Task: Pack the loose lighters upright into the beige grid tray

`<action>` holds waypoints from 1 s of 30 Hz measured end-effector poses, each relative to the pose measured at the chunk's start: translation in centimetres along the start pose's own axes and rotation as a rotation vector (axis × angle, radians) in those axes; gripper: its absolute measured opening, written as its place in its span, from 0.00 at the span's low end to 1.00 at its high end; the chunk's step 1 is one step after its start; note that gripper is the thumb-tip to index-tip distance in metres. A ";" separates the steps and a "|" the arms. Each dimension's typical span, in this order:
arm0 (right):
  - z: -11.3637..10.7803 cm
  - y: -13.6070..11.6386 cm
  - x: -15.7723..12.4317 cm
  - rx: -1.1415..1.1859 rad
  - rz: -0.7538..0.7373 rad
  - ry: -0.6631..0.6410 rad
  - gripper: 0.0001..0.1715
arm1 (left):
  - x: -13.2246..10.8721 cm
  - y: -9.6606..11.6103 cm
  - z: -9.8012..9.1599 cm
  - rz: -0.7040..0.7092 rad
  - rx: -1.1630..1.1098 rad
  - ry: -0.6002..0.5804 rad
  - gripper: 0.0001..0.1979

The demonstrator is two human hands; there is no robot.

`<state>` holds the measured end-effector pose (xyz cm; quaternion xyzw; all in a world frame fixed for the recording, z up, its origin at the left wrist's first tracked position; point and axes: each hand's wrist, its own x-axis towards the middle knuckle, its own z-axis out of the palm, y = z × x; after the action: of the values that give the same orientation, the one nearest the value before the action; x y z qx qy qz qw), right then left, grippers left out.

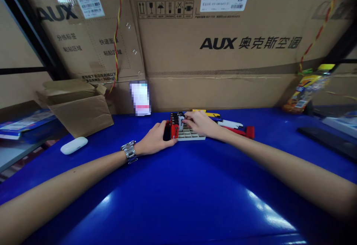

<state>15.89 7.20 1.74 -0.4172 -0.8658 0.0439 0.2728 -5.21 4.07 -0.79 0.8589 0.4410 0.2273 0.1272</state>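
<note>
A pale grid tray (192, 138) lies on the blue table, with several small red and black items (174, 129) standing along its left side. My left hand (156, 138) is curved around the tray's left end, thumb at the front corner and fingers behind the red items. Over the tray, my right hand (201, 123) pinches a small light grey piece (181, 123) beside the red row. Yellow, white and red slim items (232, 123) lie to the right of the tray, partly hidden by my right hand and forearm.
A blurred phone (141, 98) leans on the large cardboard wall (212, 89). An open carton (83, 115) and a white case (74, 145) are at left. A bottle (306, 92) and a dark flat object (326, 141) are at right.
</note>
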 end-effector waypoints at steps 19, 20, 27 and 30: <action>-5.2 8.1 -4.7 -0.485 0.096 -0.184 0.14 | 0.0 -0.1 -0.2 -0.034 -0.028 -0.020 0.32; -5.0 7.8 -4.7 -0.489 0.074 -0.185 0.15 | 0.0 -0.1 -0.2 -0.031 -0.028 -0.016 0.32; -3.4 5.8 -4.4 -0.675 0.032 -0.216 0.16 | 0.0 -0.1 -0.2 -0.017 -0.019 -0.016 0.31; -3.6 5.7 -4.6 -0.711 0.003 -0.195 0.14 | 0.0 0.0 -0.3 -0.025 -0.014 -0.026 0.32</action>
<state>24.02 6.98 1.04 -0.4812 -0.8482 -0.2196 0.0271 -5.34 4.07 -0.57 0.8553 0.4482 0.2179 0.1417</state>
